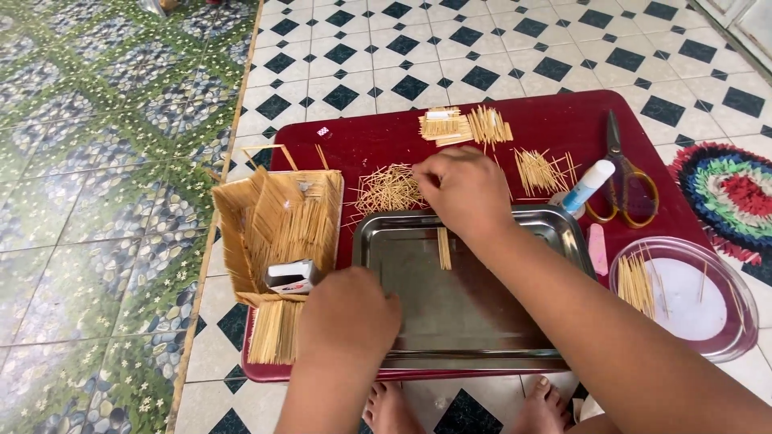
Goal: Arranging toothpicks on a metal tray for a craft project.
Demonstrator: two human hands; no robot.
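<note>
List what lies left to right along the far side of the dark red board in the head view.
Box built of thin wooden sticks → loose tangle of sticks → right hand → white glue tube with blue cap → orange-handled scissors.

Left hand [347, 315] curled, right hand [464, 191] outstretched, knuckles up.

Orange-handled scissors [623, 181], glue tube [585, 186], clear lid [728, 321], rag rug [728, 193], pebble-patterned floor [96, 161].
</note>
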